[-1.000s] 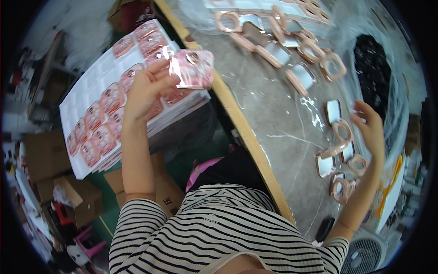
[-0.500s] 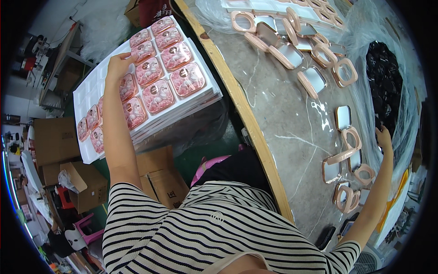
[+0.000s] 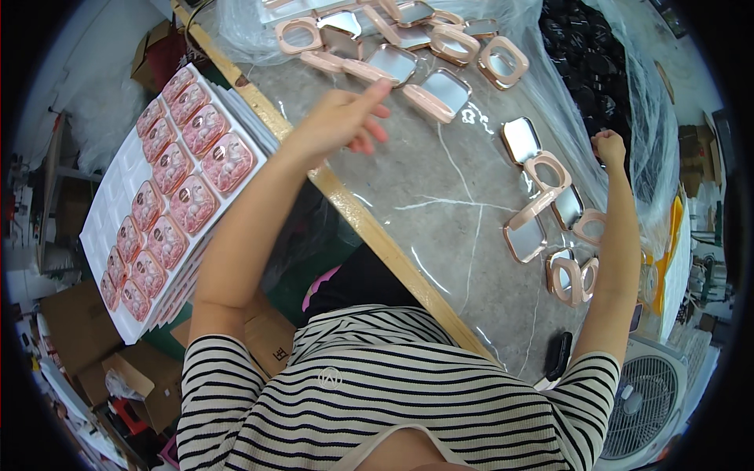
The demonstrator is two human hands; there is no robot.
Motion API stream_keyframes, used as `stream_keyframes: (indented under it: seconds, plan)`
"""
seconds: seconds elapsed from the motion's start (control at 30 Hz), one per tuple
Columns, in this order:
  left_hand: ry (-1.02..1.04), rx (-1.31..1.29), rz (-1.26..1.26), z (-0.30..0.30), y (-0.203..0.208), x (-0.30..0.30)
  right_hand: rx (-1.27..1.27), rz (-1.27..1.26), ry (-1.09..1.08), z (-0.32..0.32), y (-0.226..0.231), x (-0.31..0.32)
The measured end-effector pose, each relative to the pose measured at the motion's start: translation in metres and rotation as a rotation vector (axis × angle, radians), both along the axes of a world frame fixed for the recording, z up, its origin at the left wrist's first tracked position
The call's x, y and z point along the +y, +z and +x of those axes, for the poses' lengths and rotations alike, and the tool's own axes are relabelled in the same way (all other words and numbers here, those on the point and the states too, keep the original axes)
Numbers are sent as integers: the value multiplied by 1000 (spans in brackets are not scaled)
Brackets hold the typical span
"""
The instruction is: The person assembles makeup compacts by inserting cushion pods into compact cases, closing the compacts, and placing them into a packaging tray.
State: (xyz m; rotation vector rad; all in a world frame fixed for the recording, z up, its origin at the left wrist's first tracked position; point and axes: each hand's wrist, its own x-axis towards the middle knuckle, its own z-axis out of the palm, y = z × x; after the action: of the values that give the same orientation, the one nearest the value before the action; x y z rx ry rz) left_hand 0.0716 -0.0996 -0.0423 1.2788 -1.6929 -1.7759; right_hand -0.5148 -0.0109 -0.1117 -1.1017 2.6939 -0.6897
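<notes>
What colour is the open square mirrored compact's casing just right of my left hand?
The compact's casing is pale pinkish beige, best seen in the head view.

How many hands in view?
2. Left hand: over the table, near the open compacts. Right hand: beside the pile of black things; can't tell if it holds one. No sign of any hidden hand.

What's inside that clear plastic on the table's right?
A heap of shiny black pieces shows inside the clear plastic, with the right hand at its lower end. Whatever lies beneath the top layer is covered.
</notes>
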Motion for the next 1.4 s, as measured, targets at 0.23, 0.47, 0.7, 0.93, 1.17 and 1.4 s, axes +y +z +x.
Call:
stream_keyframes:
  seconds: [0.23,0.47,0.7,0.93,1.17,1.4]
  plan:
    - [193,171,226,-57,-38,-4,-316,-154,-175,34,24,-2]
    - [72,309,329,-40,-45,4,-148,-23,-264,39,28,-13]
    - [-47,508,550,-24,-25,48,127,-11,-105,38,60,4]
    - [-154,711,487,-40,-12,80,-490,-408,291,199,133,54]
    - [-168,795,386,-45,-11,95,-870,-488,501,330,148,99]
    - [-131,770,302,-42,-3,99,-808,-600,498,350,130,97]
